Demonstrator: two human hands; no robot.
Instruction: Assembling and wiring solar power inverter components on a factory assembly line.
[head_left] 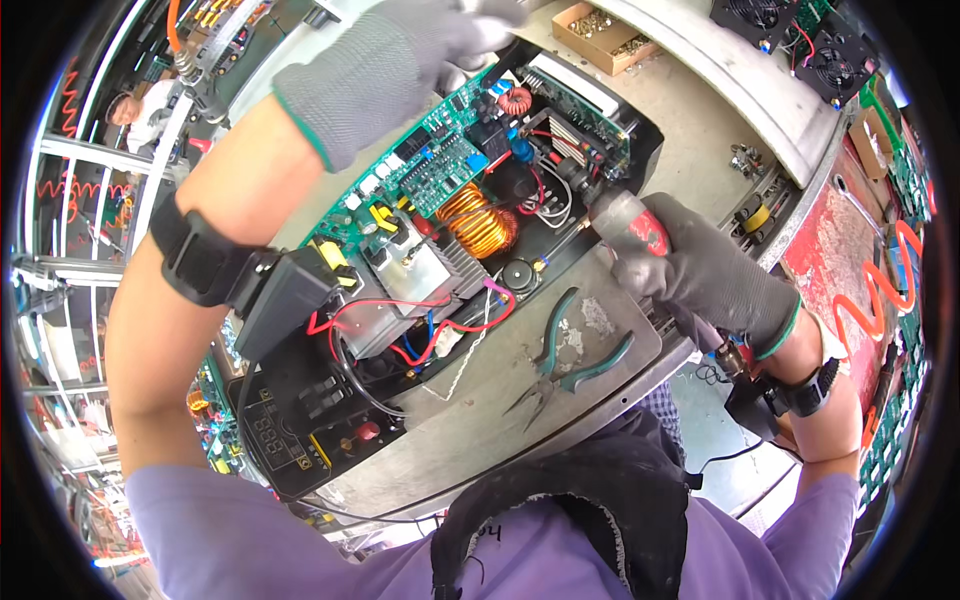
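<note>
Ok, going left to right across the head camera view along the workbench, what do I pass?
Black front panel with display → copper coil on the open electronics unit → green-handled pliers → red-handled screwdriver in the gloved right hand → orange coiled hose.

A grey metal surface (690, 110) curves across the scene, brightly lit from above. A cardboard box (600, 35) of small brass parts stands near its far edge. To the right lies a worn red bench (830, 260) with an orange coiled hose (885, 290). White metal racking (70, 190) fills the left side.
</note>
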